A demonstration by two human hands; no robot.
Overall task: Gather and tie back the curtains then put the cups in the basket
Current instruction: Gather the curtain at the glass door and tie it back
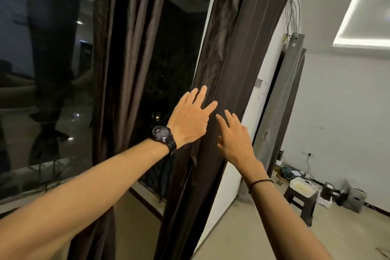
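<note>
Fingers of the left hand point(187, 120) lie spread flat on the curtain point(230, 59). Beside them, the right hand point(236, 141) reaches straight-fingered, holding nothing.

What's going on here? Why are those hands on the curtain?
A person reaches both hands to the dark brown curtain beside the window. The left hand, wearing a wristwatch, lies on the cloth with fingers straight; the right hand is open next to it. Nothing is gripped or tied yet.
</note>
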